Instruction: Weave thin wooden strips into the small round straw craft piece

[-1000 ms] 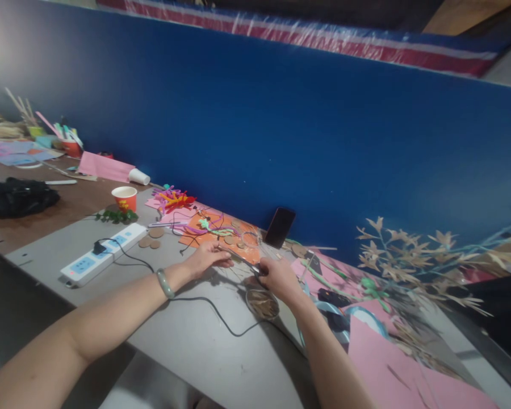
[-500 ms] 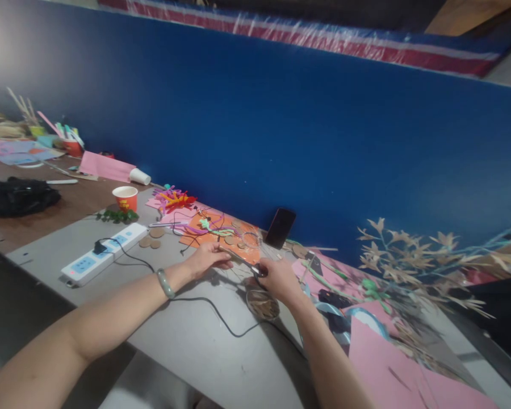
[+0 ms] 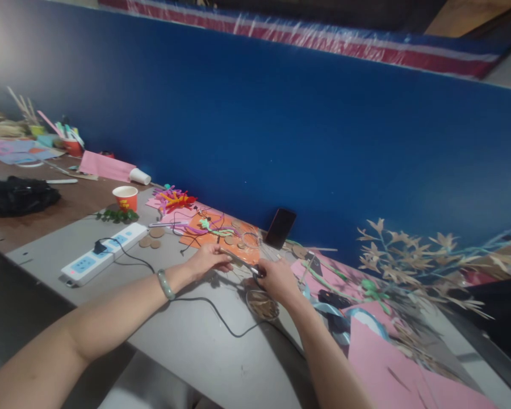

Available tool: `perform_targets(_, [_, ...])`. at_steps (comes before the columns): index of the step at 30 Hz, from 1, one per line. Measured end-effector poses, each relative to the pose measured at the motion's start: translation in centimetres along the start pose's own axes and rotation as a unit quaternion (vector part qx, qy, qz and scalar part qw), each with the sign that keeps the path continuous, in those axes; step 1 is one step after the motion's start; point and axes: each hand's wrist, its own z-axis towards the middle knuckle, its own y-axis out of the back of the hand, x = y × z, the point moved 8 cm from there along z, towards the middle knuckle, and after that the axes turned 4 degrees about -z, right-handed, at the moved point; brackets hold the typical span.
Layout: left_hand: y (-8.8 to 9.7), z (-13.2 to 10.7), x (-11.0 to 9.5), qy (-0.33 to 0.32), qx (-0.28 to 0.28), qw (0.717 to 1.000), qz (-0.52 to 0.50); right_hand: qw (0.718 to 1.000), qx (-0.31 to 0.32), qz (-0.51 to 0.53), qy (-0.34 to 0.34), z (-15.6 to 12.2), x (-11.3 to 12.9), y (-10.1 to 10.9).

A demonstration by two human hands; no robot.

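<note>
My left hand (image 3: 208, 258) and my right hand (image 3: 276, 278) meet over the grey table (image 3: 187, 335), both with fingers closed. Between them runs a thin, pale stick-like piece (image 3: 239, 258); the left hand pinches one end and the right hand grips the other, where something dark shows. What the piece is I cannot make out. A green bangle (image 3: 165, 283) circles my left wrist. Just below my right hand stands a small clear bowl of brown chips (image 3: 262, 304). A black cable (image 3: 215, 312) runs under my left forearm.
A white power strip (image 3: 104, 251) lies to the left, by a red paper cup (image 3: 125, 198) and green sprigs. Orange paper with pipe cleaners (image 3: 215, 230), a black phone (image 3: 280, 227) leaning on the blue partition, pink sheets (image 3: 392, 363) and dried brown branches (image 3: 413, 255) crowd the right.
My right hand has crept slightly left along the stick-like piece; otherwise the hands hold their place.
</note>
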Motion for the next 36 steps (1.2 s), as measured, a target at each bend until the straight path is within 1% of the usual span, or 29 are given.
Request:
perform_targets(7, [0.5,0.3,0.4,0.010,-0.021,1.000,-0.018,1.000,0.006,-0.011,0.004,0.2,-0.1,-0.3])
perform_targets(11, [0.4,0.3,0.6,0.015,-0.016,1.000,-0.018,1.000,-0.006,-0.023,0.004,0.2,0.0,-0.4])
perform_targets(16, [-0.3,0.0,0.4,-0.001,0.008,1.000,-0.016,0.999,-0.013,-0.023,0.024,0.1,0.7,-0.7])
perform_targets(23, [-0.2,0.1,0.6,0.004,0.003,1.000,-0.012,0.999,-0.004,-0.037,0.010,0.0,0.6,-0.7])
perform_targets(26, [-0.2,0.1,0.6,0.001,0.000,1.000,-0.011,0.999,0.001,-0.032,0.019,0.1,0.7,-0.9])
perform_targets(31, [-0.6,-0.1,0.8,0.009,0.015,1.000,0.003,0.999,0.004,-0.025,0.022,0.2,1.0,-1.3])
perform_targets(36, [-0.7,-0.3,1.0,0.015,0.015,1.000,0.015,0.999,0.020,-0.035,0.024,0.1,1.0,-1.6])
